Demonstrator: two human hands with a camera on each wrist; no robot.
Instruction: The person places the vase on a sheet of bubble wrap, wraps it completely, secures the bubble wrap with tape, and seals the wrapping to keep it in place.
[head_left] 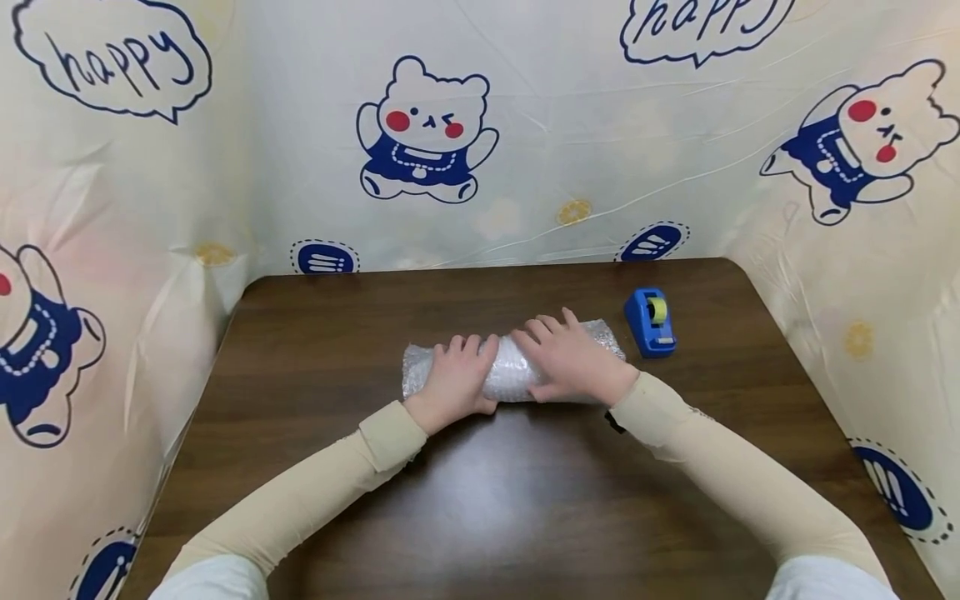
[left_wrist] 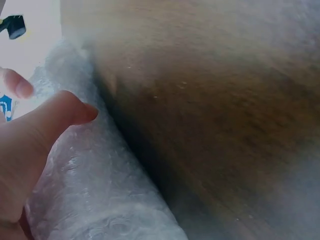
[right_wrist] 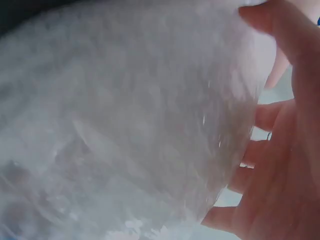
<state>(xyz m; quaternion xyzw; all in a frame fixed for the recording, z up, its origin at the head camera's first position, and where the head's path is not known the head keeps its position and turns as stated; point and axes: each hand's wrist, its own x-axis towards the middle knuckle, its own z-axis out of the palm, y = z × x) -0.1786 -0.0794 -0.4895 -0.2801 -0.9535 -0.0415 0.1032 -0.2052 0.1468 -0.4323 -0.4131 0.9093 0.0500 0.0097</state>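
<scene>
A roll of clear bubble wrap [head_left: 512,375] lies crosswise on the brown table, its crumpled ends showing past both hands. My left hand [head_left: 453,379] holds its left half, with the fingers over the top and the thumb at the near side. In the left wrist view that thumb [left_wrist: 55,117] bends over the wrap. My right hand [head_left: 573,360] holds the right half with spread fingers. The right wrist view shows those fingers [right_wrist: 272,117] reaching round the far side, the thumb opposite them. Whatever is inside the wrap is hidden.
A blue tape dispenser [head_left: 651,323] with a yellowish roll stands at the back right, just beyond the wrap's right end. The dark wooden table [head_left: 465,500] is bordered at the back and sides by a pale printed cloth [head_left: 540,150].
</scene>
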